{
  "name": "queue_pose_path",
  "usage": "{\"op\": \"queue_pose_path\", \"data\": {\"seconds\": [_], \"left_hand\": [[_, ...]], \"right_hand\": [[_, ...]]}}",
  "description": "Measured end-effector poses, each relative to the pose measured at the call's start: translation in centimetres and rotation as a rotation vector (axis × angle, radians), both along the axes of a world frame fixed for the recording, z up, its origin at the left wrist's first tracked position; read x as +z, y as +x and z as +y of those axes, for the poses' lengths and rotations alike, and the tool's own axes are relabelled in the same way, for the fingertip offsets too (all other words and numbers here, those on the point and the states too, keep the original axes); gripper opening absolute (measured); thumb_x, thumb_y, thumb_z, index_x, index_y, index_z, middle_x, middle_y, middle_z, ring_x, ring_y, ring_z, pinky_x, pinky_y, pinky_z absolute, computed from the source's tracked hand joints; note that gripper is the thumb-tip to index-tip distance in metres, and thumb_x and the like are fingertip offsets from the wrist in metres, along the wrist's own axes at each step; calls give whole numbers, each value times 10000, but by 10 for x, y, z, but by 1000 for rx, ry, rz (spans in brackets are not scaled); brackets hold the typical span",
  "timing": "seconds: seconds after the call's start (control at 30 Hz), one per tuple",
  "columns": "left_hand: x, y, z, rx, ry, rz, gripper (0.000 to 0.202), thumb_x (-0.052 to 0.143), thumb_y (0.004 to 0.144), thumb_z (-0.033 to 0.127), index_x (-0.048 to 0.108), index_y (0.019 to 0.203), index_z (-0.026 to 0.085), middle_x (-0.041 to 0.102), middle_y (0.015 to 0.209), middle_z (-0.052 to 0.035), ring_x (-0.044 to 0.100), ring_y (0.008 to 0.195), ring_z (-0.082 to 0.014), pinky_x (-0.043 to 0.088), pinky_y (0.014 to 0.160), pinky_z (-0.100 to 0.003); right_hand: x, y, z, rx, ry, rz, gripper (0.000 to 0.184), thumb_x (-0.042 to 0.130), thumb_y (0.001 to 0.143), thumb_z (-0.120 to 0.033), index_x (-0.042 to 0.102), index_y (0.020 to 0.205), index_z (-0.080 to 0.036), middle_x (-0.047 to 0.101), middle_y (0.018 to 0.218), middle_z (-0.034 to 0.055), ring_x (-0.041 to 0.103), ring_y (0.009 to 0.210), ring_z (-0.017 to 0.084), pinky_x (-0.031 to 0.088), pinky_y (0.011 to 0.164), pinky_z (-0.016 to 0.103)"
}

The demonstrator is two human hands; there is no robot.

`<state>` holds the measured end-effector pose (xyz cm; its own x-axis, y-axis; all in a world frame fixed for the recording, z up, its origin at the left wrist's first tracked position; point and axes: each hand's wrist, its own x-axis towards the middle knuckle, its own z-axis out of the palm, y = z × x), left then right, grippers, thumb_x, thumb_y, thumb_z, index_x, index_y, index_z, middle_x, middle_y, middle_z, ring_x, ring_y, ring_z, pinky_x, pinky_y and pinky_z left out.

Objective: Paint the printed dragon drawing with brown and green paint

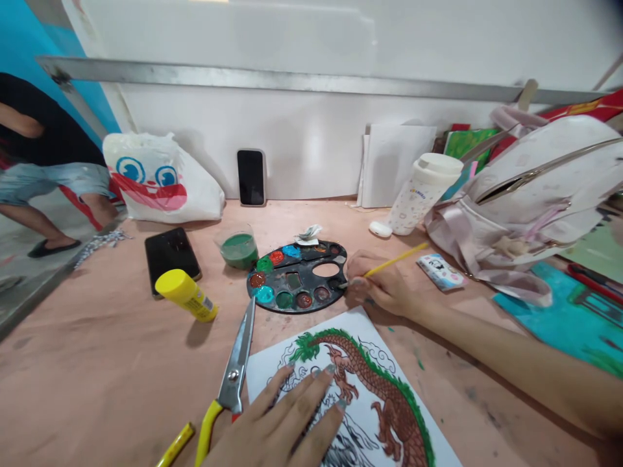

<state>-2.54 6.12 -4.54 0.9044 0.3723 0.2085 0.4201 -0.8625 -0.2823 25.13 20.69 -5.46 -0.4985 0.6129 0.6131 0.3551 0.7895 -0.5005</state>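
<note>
My right hand (378, 283) is closed on a thin yellow paintbrush (396, 259), its tip touching the right rim of a black round paint palette (296, 277) with several coloured wells. My left hand (287, 421) lies flat with fingers spread on a white sheet (418, 415) that carries a dragon drawing painted brown and green. Yellow-handled scissors (233, 373) lie just left of the sheet, beside my left hand.
A cup of green water (238, 248), a yellow glue bottle (187, 295) and a black phone (170, 256) lie left of the palette. A second phone (252, 177) leans on the wall. A white bottle (422, 192), a pale backpack (530, 194) and a plastic bag (156, 178) stand behind. A person's legs (43, 188) show far left.
</note>
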Motion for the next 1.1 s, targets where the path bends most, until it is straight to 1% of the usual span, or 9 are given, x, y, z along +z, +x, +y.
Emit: {"op": "queue_pose_path", "data": {"seconds": [0.1, 0.17, 0.33, 0.43, 0.6, 0.77, 0.93, 1.03, 1.1], "left_hand": [[-2, 0, 1, 9, -43, 15, 466, 504, 948, 186, 505, 1414, 196, 579, 1393, -61, 529, 1278, -233, 500, 1018, -376], [-1, 0, 2, 17, -68, 11, 487, 534, 932, 183, 497, 1418, 185, 571, 1403, -64, 519, 1290, -232, 485, 1035, -359], [3, 2, 3, 1, -44, 23, 530, 442, 877, 84, 517, 1393, 180, 601, 1366, -60, 558, 1257, -225, 517, 995, -370], [5, 2, 1, 6, -45, 45, 608, 429, 798, 37, 523, 1382, 178, 596, 1372, -57, 571, 1250, -218, 531, 984, -376], [3, 2, -1, 3, -76, 42, 633, 475, 753, 49, 530, 1373, 162, 608, 1354, -77, 596, 1219, -234, 549, 963, -385], [5, 5, 2, -3, -61, 51, 631, 486, 749, 59, 541, 1368, 172, 596, 1366, -75, 612, 1199, -234, 568, 938, -385], [5, 7, 3, 0, -44, 50, 610, 442, 763, 57, 549, 1353, 170, 607, 1354, -61, 617, 1199, -222, 576, 929, -384], [2, 5, 3, -22, -69, 27, 648, 433, 718, 36, 554, 1339, 175, 612, 1350, -49, 608, 1214, -217, 567, 947, -387], [1, 4, 3, -10, -75, 27, 624, 445, 734, 53, 552, 1337, 173, 611, 1351, -53, 606, 1218, -217, 563, 958, -389]], "right_hand": [[2, 0, -2, 67, 53, -46, 364, 406, 1026, -406, 602, 784, -219, 655, 751, 62, 622, 757, 206, 502, 696, 329], [0, 1, -2, 41, 75, -48, 335, 389, 1036, -367, 603, 830, -214, 659, 776, 69, 617, 758, 202, 494, 694, 328], [-2, 4, 0, -15, 99, -97, 338, 387, 1038, -308, 564, 767, -209, 589, 673, 36, 543, 606, 170, 423, 577, 294], [2, 3, 0, 11, 121, -141, 351, 367, 1038, -312, 533, 745, -215, 577, 686, 40, 535, 626, 175, 421, 591, 294], [9, 2, -2, 93, 146, -220, 270, 351, 1022, -257, 516, 811, -220, 589, 733, 51, 549, 689, 191, 438, 632, 301], [10, 6, -2, 197, 222, -279, 157, 374, 921, -138, 509, 938, -216, 621, 782, 66, 564, 759, 219, 472, 681, 328], [8, 9, -1, 235, 291, -330, 255, 426, 789, -47, 505, 962, -217, 625, 828, 65, 573, 802, 220, 476, 694, 320], [4, 10, 1, 217, 274, -317, 274, 449, 727, -42, 502, 932, -218, 602, 817, 61, 565, 807, 226, 484, 722, 341], [2, 10, 3, 215, 247, -293, 274, 457, 709, -54, 498, 924, -220, 594, 812, 58, 563, 814, 229, 489, 733, 352]]}}
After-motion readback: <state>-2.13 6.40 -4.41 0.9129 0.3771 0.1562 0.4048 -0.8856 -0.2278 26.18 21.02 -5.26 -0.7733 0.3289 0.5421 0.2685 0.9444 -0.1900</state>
